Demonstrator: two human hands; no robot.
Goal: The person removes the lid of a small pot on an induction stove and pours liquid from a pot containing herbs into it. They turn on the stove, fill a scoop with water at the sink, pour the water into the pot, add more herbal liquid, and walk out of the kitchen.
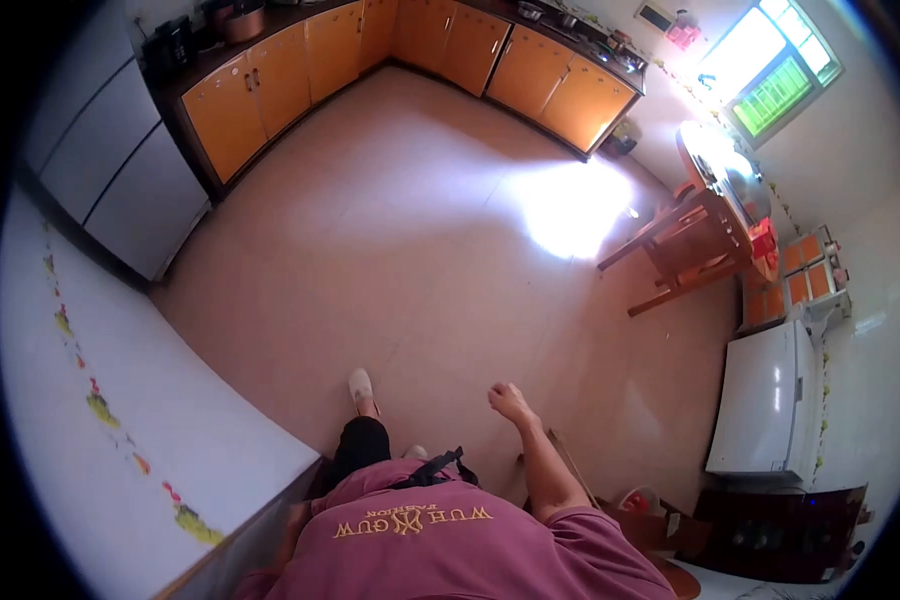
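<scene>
My right hand [509, 401] hangs over the pinkish floor [420, 250], right of centre near the bottom. Its fingers are curled in, and whatever they may hold is too small to make out. A thin stick-like edge [572, 465] shows beside the forearm; I cannot tell whether it touches the arm. My left hand is out of sight, with only part of the arm at the lower left of the maroon shirt [410, 545]. One foot in a light shoe [361, 384] is forward on the floor.
Orange cabinets [280, 80] line the back, beside a grey fridge [135, 190] at left. A white wall [150, 400] borders the left. On the right are a wooden table [685, 150], a chair [685, 240], a white freezer [760, 400] and a dark cabinet [780, 535].
</scene>
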